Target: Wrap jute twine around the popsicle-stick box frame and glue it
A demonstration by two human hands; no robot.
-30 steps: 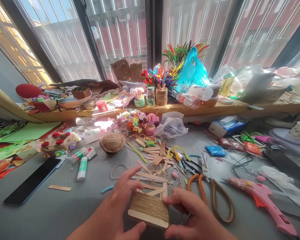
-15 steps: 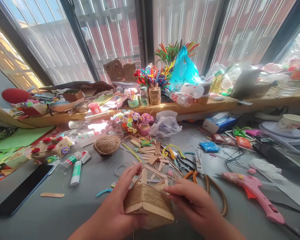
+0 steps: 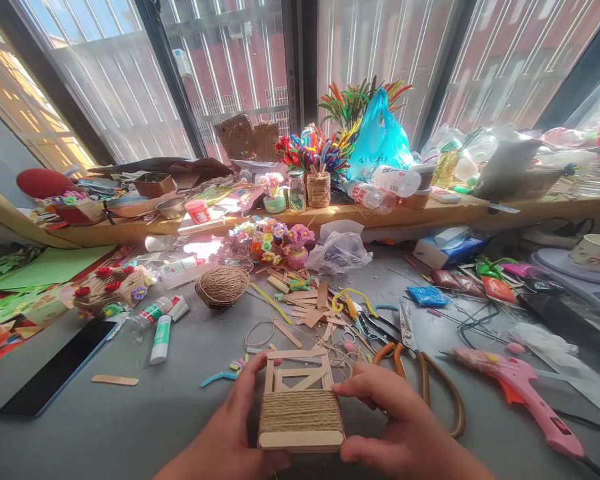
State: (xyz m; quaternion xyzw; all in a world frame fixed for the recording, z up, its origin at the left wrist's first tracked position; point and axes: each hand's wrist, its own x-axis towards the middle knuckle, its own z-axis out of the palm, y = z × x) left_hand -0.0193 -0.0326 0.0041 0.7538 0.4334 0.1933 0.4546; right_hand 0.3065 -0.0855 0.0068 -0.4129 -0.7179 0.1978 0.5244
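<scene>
A small craft-stick frame [image 3: 301, 437] is at the bottom middle, with jute twine [image 3: 301, 411] wound in close rows round its near part. Bare sticks form an open lattice at its far end. My left hand [image 3: 230, 420] grips the left side, fingers along the edge and thumb under the near corner. On the right side, my right hand [image 3: 400, 417] holds it between index finger and thumb, the fingertip at the upper edge of the winding. The underside is hidden. Beyond the frame lies a ball of twine [image 3: 223, 287].
Loose craft sticks [image 3: 313, 310] are scattered behind the frame. Scissors [image 3: 407, 327] and brown-handled pliers [image 3: 443, 393] lie to the right, near a pink glue gun [image 3: 517, 387]. At left are a phone [image 3: 55, 367], a glue stick [image 3: 161, 340] and a single craft stick [image 3: 115, 380].
The frame has turned from a corner-on position to face me squarely, showing its lattice end. My right thumb has come onto its near right corner. The view has shifted slightly left.
</scene>
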